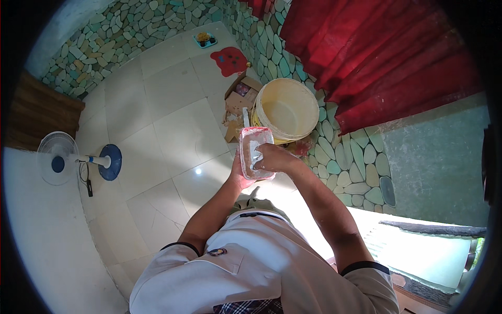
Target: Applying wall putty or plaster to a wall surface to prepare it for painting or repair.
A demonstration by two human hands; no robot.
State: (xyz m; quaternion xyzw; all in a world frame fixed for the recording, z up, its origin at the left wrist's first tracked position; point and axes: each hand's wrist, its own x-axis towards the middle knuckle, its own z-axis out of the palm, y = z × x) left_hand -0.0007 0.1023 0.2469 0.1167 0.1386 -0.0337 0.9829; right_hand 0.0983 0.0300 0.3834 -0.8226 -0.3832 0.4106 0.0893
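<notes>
Left hand (238,175) grip closed around underside of clear plastic container (254,152), held at frame centre. Right hand (274,157) reaches inside it, fingers curled; whether they hold anything cannot be told. Just above: cream bucket (286,109) against pebble wall (340,152). Cardboard box (238,102) beside it. Standing fan (78,159) at left on tiled floor (157,131).

Bucket (286,109) behind tray (255,152), fan (58,157) left

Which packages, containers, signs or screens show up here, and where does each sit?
Clear plastic tub: held in both hands, rectangular, smeared white.
Cream bucket: on floor by pebble wall, round.
Cardboard box: left of bucket, open, brown.
No signs or screens.
</notes>
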